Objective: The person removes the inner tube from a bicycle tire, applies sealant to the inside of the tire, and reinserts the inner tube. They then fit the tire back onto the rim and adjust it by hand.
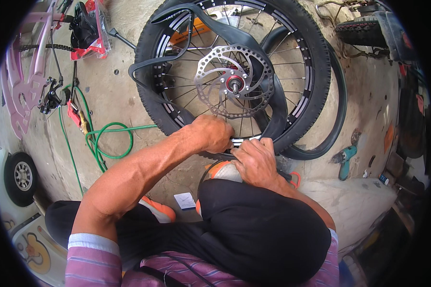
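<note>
Curling at the wheel's (pixel 235 85) lower edge, mid-frame: left hand (pixel 212 134) and right hand (pixel 256 160); cannot tell whether fingers pinch anything. Wheel extends above the grip, upper centre.

Wearer's shirt (pixel 93 270): short-sleeved, purple-pink, thin pale and dark stripes; sleeve ends finished by a broad pale-blue band (pixel 93 243). Thin dark cord (pixel 190 269) across shirt front. Trousers (pixel 266 229) — plain black, loose at the knee. Shoes (pixel 161 210) — bright orange with whitish panels, partly hidden. Left hand (pixel 212 135) and right hand (pixel 256 161) bare; forearms (pixel 143 165) likewise.
</note>
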Demonstrator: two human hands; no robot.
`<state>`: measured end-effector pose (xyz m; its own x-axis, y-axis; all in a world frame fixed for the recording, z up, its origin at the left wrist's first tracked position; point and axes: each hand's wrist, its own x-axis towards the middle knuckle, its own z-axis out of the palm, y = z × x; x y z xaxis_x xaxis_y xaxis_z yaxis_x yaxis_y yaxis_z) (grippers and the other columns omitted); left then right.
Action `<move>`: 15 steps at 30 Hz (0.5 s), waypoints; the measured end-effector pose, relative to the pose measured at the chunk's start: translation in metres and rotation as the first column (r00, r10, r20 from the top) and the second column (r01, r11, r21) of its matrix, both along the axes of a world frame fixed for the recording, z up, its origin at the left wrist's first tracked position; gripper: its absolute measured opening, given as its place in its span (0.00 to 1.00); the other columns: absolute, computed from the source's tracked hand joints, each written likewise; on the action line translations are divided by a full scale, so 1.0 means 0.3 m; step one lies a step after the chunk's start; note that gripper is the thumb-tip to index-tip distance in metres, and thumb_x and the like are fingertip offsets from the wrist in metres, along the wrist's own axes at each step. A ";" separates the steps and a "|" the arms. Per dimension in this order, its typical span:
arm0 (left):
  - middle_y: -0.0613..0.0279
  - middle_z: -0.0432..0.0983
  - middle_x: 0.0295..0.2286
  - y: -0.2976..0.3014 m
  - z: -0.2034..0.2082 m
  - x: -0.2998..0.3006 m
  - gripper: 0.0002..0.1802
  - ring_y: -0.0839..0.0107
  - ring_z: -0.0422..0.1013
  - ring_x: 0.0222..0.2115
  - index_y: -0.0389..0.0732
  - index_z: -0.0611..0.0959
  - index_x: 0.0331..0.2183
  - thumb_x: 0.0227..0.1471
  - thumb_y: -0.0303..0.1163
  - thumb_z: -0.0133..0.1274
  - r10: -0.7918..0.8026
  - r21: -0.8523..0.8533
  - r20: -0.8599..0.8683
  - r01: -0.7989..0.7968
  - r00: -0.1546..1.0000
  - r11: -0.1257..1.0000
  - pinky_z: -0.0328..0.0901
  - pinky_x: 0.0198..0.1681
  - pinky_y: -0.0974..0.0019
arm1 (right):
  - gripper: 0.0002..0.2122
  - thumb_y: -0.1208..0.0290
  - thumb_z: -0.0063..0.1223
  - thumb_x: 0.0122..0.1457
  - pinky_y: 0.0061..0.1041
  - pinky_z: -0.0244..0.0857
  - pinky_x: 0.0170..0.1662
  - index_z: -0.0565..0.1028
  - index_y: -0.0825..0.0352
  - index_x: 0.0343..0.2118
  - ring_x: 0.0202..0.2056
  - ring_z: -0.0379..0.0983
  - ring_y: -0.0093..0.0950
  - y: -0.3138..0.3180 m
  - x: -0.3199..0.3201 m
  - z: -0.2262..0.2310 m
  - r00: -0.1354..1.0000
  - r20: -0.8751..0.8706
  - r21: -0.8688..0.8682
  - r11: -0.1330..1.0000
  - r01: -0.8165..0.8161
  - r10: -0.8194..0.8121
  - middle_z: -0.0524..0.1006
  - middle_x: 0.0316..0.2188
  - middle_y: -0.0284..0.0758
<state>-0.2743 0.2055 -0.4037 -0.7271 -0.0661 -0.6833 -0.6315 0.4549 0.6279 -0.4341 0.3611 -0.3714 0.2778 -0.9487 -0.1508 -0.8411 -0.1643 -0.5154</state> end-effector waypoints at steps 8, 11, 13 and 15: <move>0.47 0.87 0.41 0.008 -0.004 0.004 0.20 0.44 0.81 0.47 0.47 0.89 0.48 0.57 0.45 0.63 -0.008 -0.059 -0.003 0.008 1.000 0.998 0.74 0.52 0.45 | 0.12 0.72 0.68 0.50 0.38 0.63 0.48 0.86 0.60 0.39 0.41 0.75 0.31 0.012 0.017 0.020 0.998 -0.002 -0.139 0.989 0.060 -0.060 0.78 0.35 0.30; 0.49 0.87 0.39 0.023 -0.001 0.015 0.21 0.46 0.82 0.45 0.48 0.90 0.47 0.55 0.47 0.66 -0.005 -0.127 -0.021 0.003 1.000 0.992 0.75 0.50 0.46 | 0.11 0.74 0.69 0.52 0.34 0.67 0.45 0.86 0.63 0.40 0.36 0.77 0.30 0.068 0.050 0.070 0.914 0.218 0.022 0.938 0.345 -0.341 0.80 0.35 0.32; 0.49 0.87 0.37 0.035 0.003 0.019 0.22 0.46 0.83 0.43 0.48 0.90 0.46 0.54 0.50 0.67 -0.001 -0.170 -0.053 -0.008 0.999 0.985 0.75 0.48 0.47 | 0.09 0.74 0.69 0.55 0.30 0.70 0.41 0.86 0.66 0.40 0.32 0.78 0.28 0.157 0.067 0.066 0.624 0.202 0.640 0.584 0.499 -0.755 0.82 0.35 0.33; 0.49 0.87 0.35 0.053 -0.001 0.020 0.23 0.47 0.83 0.41 0.47 0.90 0.44 0.53 0.52 0.68 0.006 -0.209 -0.085 -0.024 0.996 0.978 0.76 0.47 0.47 | 0.20 0.54 0.63 0.66 0.25 0.71 0.35 0.85 0.72 0.39 0.29 0.77 0.24 0.212 0.044 0.000 0.461 0.146 0.883 0.326 0.339 -0.875 0.83 0.34 0.34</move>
<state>-0.2681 0.2214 -0.4040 -0.7788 -0.2126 -0.5902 -0.5887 0.5726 0.5706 -0.4210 0.4247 -0.3713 -0.0698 -0.4984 -0.8641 -0.0208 0.8668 -0.4982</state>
